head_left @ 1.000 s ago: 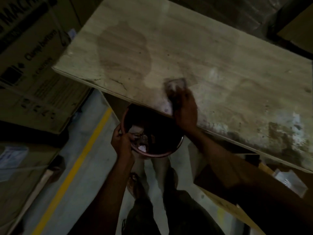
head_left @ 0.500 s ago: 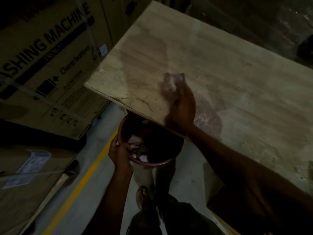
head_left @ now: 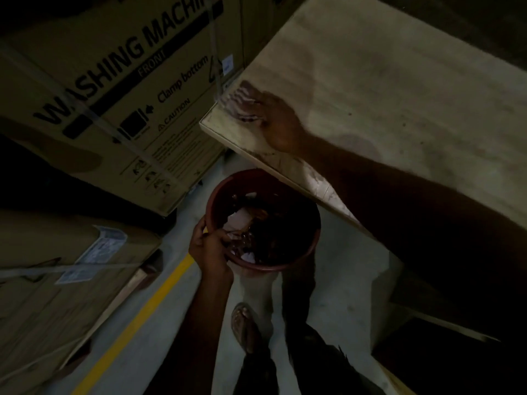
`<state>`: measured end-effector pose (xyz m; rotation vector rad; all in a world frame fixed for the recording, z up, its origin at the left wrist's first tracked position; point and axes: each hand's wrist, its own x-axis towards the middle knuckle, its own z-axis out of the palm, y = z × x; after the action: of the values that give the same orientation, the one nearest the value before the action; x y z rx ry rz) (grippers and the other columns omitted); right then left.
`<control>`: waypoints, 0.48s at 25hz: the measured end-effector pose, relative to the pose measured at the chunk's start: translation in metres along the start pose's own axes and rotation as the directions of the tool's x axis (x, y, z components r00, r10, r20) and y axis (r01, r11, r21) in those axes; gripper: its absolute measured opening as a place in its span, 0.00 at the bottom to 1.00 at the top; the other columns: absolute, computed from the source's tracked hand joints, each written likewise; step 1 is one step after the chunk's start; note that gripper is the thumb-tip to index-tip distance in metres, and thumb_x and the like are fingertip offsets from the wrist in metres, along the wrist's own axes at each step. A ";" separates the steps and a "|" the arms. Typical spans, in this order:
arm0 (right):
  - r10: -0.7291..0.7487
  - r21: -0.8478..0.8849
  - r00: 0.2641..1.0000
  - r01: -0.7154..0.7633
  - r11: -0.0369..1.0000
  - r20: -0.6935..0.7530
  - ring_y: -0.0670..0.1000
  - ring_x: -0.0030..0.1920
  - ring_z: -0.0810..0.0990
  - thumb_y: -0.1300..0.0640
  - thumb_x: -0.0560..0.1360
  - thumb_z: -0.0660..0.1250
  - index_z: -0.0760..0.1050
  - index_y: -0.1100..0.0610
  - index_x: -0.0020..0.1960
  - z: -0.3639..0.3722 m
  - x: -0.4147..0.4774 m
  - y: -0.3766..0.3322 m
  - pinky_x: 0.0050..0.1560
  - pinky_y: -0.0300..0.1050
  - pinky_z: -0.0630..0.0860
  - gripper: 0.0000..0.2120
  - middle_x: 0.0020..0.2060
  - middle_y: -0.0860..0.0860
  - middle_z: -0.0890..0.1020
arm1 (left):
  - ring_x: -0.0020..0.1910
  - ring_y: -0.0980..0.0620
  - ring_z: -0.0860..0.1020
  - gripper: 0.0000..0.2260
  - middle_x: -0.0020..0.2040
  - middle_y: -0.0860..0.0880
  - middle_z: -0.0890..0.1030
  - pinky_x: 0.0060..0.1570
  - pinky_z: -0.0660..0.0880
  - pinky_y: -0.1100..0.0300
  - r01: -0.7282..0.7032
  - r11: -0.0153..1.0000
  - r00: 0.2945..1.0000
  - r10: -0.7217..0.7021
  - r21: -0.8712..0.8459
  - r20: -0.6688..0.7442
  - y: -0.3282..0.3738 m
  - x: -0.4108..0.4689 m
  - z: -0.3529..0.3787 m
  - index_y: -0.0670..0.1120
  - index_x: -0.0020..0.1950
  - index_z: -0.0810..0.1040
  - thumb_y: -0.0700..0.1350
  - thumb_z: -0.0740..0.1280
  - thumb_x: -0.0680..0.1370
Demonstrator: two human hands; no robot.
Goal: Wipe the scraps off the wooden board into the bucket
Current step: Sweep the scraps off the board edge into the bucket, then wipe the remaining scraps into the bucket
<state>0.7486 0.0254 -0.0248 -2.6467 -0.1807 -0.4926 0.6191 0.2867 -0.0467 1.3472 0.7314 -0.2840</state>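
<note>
Wooden board, one o'clock: right hand presses cloth at its ten-o'clock corner, finger curl blurred; bucket, scraps inside, held below the board's edge, evidently to catch sweepings, left hand fingers clamped on its eight-o'clock rim.

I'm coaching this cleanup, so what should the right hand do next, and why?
Probably sweep the cloth toward the near edge: the right hand holds it at the board's corner, and the left hand holds the bucket below that edge.
</note>
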 end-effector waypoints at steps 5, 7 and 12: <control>0.055 0.126 0.996 -0.063 0.990 0.073 0.61 0.73 0.75 0.52 0.76 0.63 0.82 0.56 0.66 0.014 -0.107 -0.118 0.73 0.58 0.71 0.22 0.72 0.59 0.77 | 0.48 0.40 0.81 0.26 0.56 0.43 0.83 0.32 0.75 0.59 0.043 0.999 0.999 -0.042 0.023 -0.023 -0.004 0.024 -0.033 0.59 0.54 0.81 0.31 0.66 0.66; 0.228 0.183 0.973 -0.232 0.955 0.041 0.60 0.75 0.71 0.50 0.81 0.59 0.80 0.57 0.68 0.018 -0.175 -0.159 0.75 0.55 0.68 0.22 0.73 0.58 0.76 | 0.34 0.47 0.75 0.23 0.46 0.42 0.82 0.25 0.67 0.63 0.042 0.991 0.999 -0.043 0.126 0.012 -0.009 0.019 -0.042 0.51 0.58 0.77 0.31 0.65 0.68; 0.890 0.535 0.453 -0.740 0.408 -0.052 0.53 0.71 0.74 0.59 0.80 0.59 0.75 0.54 0.72 0.043 -0.272 -0.168 0.74 0.61 0.71 0.21 0.69 0.50 0.76 | 0.26 0.47 0.67 0.10 0.36 0.40 0.72 0.22 0.62 0.61 0.076 0.939 0.995 -0.092 0.335 0.032 -0.074 0.023 -0.059 0.42 0.47 0.69 0.30 0.65 0.71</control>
<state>0.4753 0.1816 -0.0945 -1.7941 1.0109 -0.4427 0.5751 0.3306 -0.1214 1.6256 0.7237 -0.5249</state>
